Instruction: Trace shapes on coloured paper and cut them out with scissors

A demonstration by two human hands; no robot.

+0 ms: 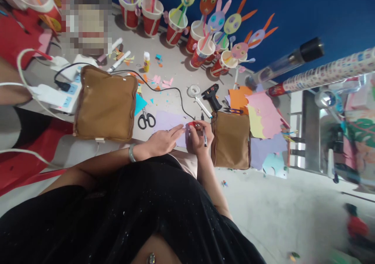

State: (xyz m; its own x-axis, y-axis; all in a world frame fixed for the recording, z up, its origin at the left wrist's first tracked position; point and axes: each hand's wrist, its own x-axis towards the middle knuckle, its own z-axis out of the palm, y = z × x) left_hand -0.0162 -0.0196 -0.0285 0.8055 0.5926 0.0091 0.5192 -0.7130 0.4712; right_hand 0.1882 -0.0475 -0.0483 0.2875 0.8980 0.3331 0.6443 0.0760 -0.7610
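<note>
My left hand [164, 140] lies on a sheet of light purple paper [166, 119] with its fingers stretched out toward the right. Close beside it, my right hand [200, 138] is closed around a slim marker pen [205, 138] with a white barrel and dark end. A small red piece [191, 124] shows at the right fingertips; I cannot make out what it is. Black-handled scissors [146, 120] rest at the left edge of the purple paper. Just beyond the right hand are a black glue gun [213, 96] and a roll of white tape [193, 90].
Brown cushion-like pads [106, 103] lie at either side of the hands. Several red paper cups [177, 27] with paper rabbit faces line the back. A power strip [70, 96] with cords is at left, a glue stick [147, 61] mid-table, coloured paper [265, 111] at right.
</note>
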